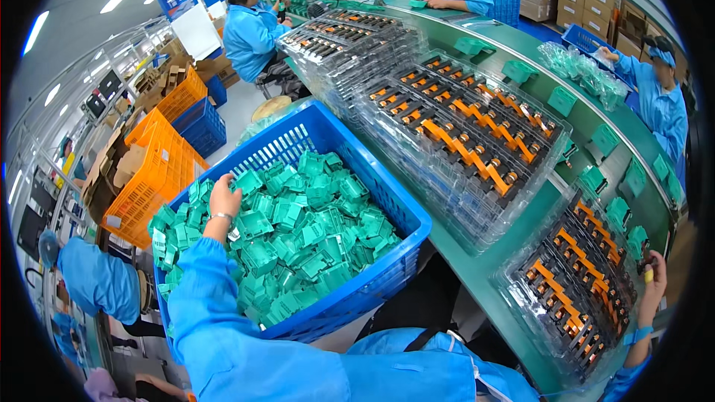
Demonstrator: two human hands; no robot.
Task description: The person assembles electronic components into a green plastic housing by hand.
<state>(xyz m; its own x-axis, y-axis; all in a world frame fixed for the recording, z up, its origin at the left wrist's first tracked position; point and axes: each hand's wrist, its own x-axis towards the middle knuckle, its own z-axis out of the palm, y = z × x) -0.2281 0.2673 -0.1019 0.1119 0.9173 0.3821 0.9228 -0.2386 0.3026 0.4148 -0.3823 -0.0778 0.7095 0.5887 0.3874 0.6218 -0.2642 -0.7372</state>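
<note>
My left hand (pixel 223 199) reaches into a blue plastic crate (pixel 418 232), over a heap of green plastic housings (pixel 298 212). Its thumb and index finger are apart, with the fingertips beside the housings and no part visible between them. At the far right, my right hand (pixel 653 283) pinches a small dark part (pixel 646 259), with a yellow cover on one finger. That part is beside a green housing (pixel 637 240) on the bench. Left of my right hand lies a clear tray (pixel 514 283) of black-and-orange parts.
Stacked clear trays (pixel 447 217) hold more black-and-orange parts on the green bench (pixel 465 253). Green housings (pixel 561 100) line the belt beyond. Clear plastic bags (pixel 585 74) lie across it. Orange crates (pixel 156 179) stand on the left. Several co-workers in blue sit around.
</note>
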